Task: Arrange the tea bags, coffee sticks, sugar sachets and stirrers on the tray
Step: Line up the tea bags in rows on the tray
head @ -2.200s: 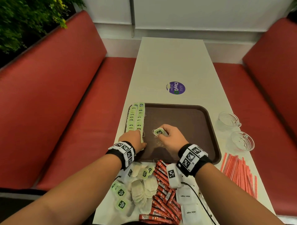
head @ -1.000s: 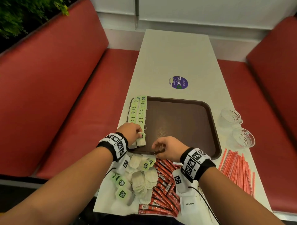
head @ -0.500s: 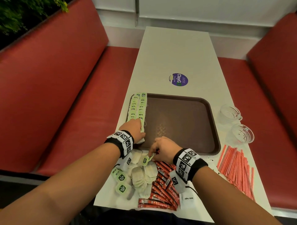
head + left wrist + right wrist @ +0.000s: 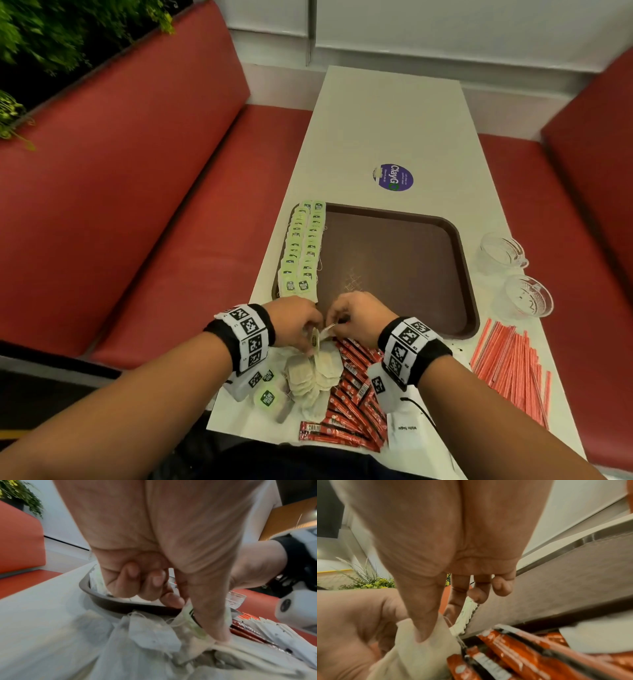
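White table point(image 4: 394, 113) runs between two red benches point(image 4: 137, 192); greenery point(image 4: 51, 31) behind the bench on the left-hand side.

Both hands are together at the tray's near edge, working one tea bag point(image 4: 315, 340). Left hand point(image 4: 294, 323): thumb and fingers pinch the bag and its green tag, other fingers curled in. Right hand point(image 4: 358, 317): thumb pressed on the bag's paper, fingertips closed on it; exactly which part it grips can't be told, the wrist views are blurred.

Brown tray point(image 4: 459, 274) lies just ahead of both hands. Two rows of green-tagged tea bags point(image 4: 303, 250) run along its side ahead of the left hand, overlapping away from the person. Rest of the tray floor is bare.

Under and just behind the hands: loose tea bag pile point(image 4: 313, 377), a few green tags face-up below the left wrist. Red coffee sticks point(image 4: 349, 401) heaped beneath the right wrist, touching the tea bag pile. White sugar sachet point(image 4: 406, 430) behind the right wrist, partly under the strap.

Outboard of the right hand: orange stirrers point(image 4: 513, 366) fanned on the table, apart from the tray. Ahead of those, two clear glass cups point(image 4: 513, 274) beside the tray's edge. Purple sticker point(image 4: 393, 177) on the table beyond the tray.
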